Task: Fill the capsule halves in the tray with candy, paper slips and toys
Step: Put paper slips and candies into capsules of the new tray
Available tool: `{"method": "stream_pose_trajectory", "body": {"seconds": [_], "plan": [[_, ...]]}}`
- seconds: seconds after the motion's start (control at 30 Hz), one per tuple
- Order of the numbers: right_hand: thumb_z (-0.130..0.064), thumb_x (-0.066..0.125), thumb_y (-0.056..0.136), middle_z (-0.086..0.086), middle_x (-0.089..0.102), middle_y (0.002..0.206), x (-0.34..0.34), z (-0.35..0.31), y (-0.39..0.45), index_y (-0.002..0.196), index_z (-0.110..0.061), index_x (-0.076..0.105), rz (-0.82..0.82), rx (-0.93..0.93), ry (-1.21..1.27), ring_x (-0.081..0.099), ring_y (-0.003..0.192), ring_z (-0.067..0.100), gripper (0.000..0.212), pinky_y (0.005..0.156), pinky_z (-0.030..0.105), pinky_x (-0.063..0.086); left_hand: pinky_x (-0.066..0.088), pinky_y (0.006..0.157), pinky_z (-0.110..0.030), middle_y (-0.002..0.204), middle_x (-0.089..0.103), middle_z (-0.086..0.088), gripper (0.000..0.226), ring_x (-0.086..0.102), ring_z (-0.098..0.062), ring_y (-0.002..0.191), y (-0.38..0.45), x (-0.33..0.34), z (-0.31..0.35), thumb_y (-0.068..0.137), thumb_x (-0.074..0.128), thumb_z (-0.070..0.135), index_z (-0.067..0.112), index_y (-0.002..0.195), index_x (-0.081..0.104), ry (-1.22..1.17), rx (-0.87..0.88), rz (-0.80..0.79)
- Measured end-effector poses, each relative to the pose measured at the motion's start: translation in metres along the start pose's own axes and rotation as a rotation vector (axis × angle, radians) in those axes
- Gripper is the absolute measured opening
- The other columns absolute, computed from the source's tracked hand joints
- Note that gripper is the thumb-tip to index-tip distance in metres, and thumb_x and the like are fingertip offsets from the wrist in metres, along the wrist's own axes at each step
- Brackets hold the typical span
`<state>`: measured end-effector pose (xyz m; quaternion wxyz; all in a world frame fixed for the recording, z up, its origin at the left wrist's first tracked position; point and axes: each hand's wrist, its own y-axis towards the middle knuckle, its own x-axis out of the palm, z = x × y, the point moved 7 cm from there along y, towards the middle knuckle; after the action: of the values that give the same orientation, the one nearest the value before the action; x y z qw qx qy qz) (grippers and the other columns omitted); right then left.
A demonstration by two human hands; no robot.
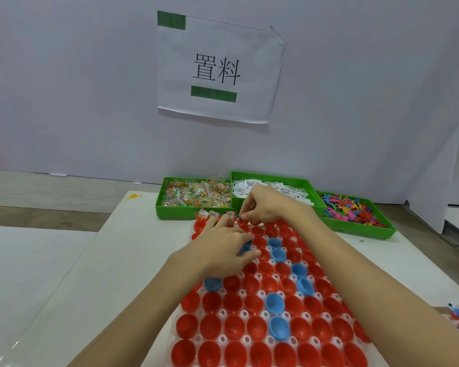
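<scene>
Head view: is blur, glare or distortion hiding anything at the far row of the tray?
Head view: light is even and soft, with no harsh shadows. Wide-angle bending shows at the edges. The near capsule halves are sharp; the right hand and left hand are slightly soft, so what the fingers pinch at the far row is unclear. Faint sheen at bottom left.

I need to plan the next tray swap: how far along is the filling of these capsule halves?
Barely started. Done: only a few halves in the far-left corner show slips or wrappers sticking out. In hand: the right hand pinches a small item over the far row, while the left hand rests on the tray. Left: nearly all red halves and blue halves look empty; the three green bins remain well stocked.
</scene>
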<state>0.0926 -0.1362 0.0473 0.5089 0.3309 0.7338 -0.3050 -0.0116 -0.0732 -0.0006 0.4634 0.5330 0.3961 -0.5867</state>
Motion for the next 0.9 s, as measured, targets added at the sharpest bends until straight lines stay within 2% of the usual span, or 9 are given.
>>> {"method": "stream_pose_trajectory", "body": {"seconds": [0.07,0.17,0.37,0.47,0.53,0.8,0.9], "plan": [[-0.021,0.075,0.092,0.0,0.078,0.093,-0.004,-0.003,0.0,0.101,-0.015,0.08,0.002,-0.007,-0.018,0.069,0.074,0.006,0.012,0.065,0.018,0.053,0.012,0.121,-0.051,0.153,0.05,0.005,0.061,0.023,-0.024,0.146,0.001,0.001,-0.002,0.103,0.029,0.062,0.028,0.151,0.046,-0.01,-0.002,-0.005],[-0.021,0.081,0.086,0.0,0.076,0.09,-0.008,-0.008,0.002,0.094,-0.014,0.078,0.04,-0.001,-0.045,0.069,0.079,0.01,0.011,0.065,0.019,0.052,0.012,0.12,-0.051,0.152,0.051,0.005,0.062,0.025,-0.024,0.144,0.002,0.002,-0.002,0.103,0.029,0.063,0.028,0.151,0.046,-0.009,0.002,-0.006],[-0.01,0.081,0.084,-0.001,0.068,0.084,0.0,-0.015,0.008,0.086,-0.012,0.076,0.059,0.034,-0.131,0.063,0.074,0.011,0.006,0.059,0.019,0.045,0.013,0.122,-0.052,0.154,0.049,0.004,0.063,0.027,-0.025,0.144,0.002,0.002,-0.001,0.103,0.029,0.063,0.027,0.151,0.045,-0.004,-0.004,-0.016],[-0.014,0.081,0.085,0.001,0.074,0.087,-0.004,-0.016,0.006,0.089,-0.011,0.078,0.043,0.028,-0.104,0.07,0.079,0.013,0.006,0.07,0.026,0.058,0.011,0.123,-0.054,0.157,0.045,0.004,0.063,0.022,-0.029,0.15,0.001,0.002,-0.002,0.103,0.029,0.063,0.028,0.153,0.043,-0.009,-0.015,-0.042],[-0.017,0.081,0.086,0.003,0.076,0.091,-0.008,-0.015,0.004,0.092,-0.012,0.079,0.052,0.018,-0.084,0.072,0.084,0.015,0.008,0.08,0.031,0.061,0.011,0.123,-0.055,0.158,0.045,0.004,0.063,0.021,-0.029,0.151,0.001,0.001,-0.002,0.103,0.029,0.063,0.028,0.153,0.043,-0.01,-0.018,-0.053],[-0.012,0.081,0.085,0.002,0.071,0.088,-0.002,-0.015,0.001,0.093,-0.009,0.077,0.155,-0.008,-0.084,0.066,0.082,0.014,0.01,0.075,0.026,0.054,0.01,0.123,-0.056,0.159,0.042,0.006,0.061,0.019,-0.028,0.152,-0.001,-0.001,0.001,0.104,0.029,0.061,0.028,0.153,0.043,-0.005,-0.019,-0.079],[-0.006,0.079,0.085,0.004,0.073,0.089,0.002,-0.015,-0.001,0.092,-0.007,0.076,0.182,-0.01,-0.065,0.068,0.084,0.014,0.008,0.08,0.028,0.058,0.01,0.123,-0.056,0.159,0.042,0.005,0.06,0.019,-0.028,0.151,-0.001,-0.002,0.001,0.104,0.03,0.061,0.028,0.154,0.041,-0.007,-0.019,-0.083]]}}
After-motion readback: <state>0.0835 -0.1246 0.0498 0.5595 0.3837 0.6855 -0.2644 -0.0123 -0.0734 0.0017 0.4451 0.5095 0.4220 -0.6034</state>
